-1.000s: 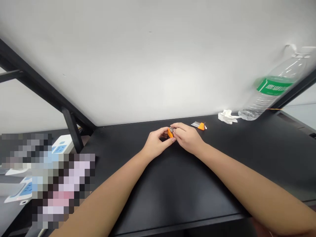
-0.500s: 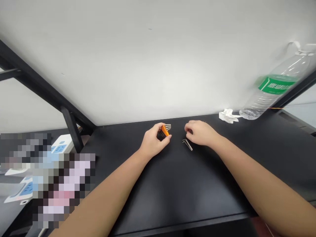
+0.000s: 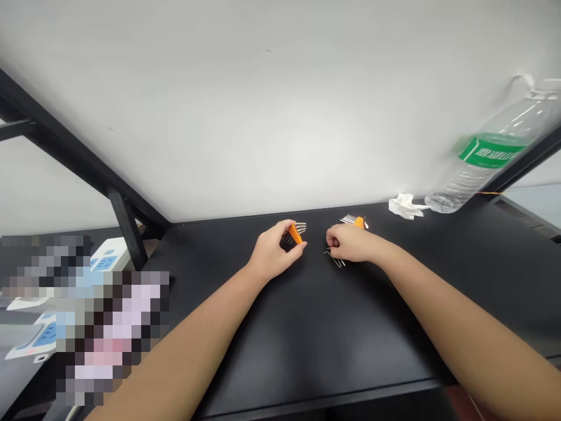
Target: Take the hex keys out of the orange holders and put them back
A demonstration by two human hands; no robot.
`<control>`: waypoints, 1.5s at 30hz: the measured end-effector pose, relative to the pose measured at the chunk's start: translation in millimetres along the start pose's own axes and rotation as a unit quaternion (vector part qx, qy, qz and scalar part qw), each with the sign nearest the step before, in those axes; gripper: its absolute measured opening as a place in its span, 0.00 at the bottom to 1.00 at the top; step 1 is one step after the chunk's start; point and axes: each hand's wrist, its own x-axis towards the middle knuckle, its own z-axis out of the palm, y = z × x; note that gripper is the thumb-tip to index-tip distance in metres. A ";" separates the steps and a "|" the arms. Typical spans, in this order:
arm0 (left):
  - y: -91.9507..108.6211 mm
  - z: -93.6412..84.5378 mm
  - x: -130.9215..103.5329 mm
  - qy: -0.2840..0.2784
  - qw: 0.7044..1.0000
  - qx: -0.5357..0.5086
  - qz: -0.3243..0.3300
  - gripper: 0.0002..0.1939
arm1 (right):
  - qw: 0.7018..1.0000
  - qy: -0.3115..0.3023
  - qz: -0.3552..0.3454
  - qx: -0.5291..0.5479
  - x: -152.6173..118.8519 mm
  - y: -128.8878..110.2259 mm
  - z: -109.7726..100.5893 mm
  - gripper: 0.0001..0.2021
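My left hand point(image 3: 276, 251) is closed on an orange hex key holder point(image 3: 295, 234), with silvery hex keys point(image 3: 300, 227) sticking out of it. The fingers of my right hand point(image 3: 348, 242) are pinched together at the bent ends of a few loose hex keys point(image 3: 335, 259) lying on the black tabletop. My fingertips partly cover these keys. Just behind my right hand lies a second orange holder point(image 3: 359, 222) with several hex keys in a row, its near part hidden by the hand.
A crumpled white tissue point(image 3: 407, 206) and a large clear bottle with a green label point(image 3: 491, 152) stand by the white wall point(image 3: 280, 117) at the right. A black metal frame point(image 3: 127, 228) and white power strips point(image 3: 109, 257) are on the left of the black table point(image 3: 307, 339).
My right hand has moved down and slightly towards me onto the loose hex keys. The second orange holder behind it has come into view. My left hand keeps its hold, almost still.
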 end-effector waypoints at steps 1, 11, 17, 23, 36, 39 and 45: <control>0.0 0.1 0.0 -0.002 1.000 -0.001 -0.001 0.22 | 1.000 -0.003 0.006 0.009 0.3 0.4 -0.3 0.04; 2.9 -0.5 0.9 0.005 1.000 0.014 -0.004 0.22 | 0.900 0.111 -0.100 0.410 -0.4 -2.9 4.9 0.09; 6.6 -0.1 1.4 -0.001 1.000 0.029 -0.005 0.21 | 0.813 0.284 -0.088 0.501 -2.0 -30.3 18.0 0.12; 7.0 1.7 0.6 -0.007 0.999 0.039 -0.014 0.21 | 0.795 0.311 -0.072 0.516 -5.3 -46.6 22.9 0.13; 10.2 2.7 2.0 0.002 0.996 0.083 -0.045 0.18 | 0.780 0.297 -0.072 0.547 -4.9 -52.1 28.7 0.14; 8.2 3.5 1.8 0.013 0.995 0.085 -0.043 0.19 | 0.787 0.282 -0.070 0.544 -4.6 -50.1 28.7 0.15; 8.3 4.7 0.0 0.024 0.995 0.092 -0.025 0.20 | 0.793 0.261 -0.052 0.548 -0.8 -47.7 33.4 0.15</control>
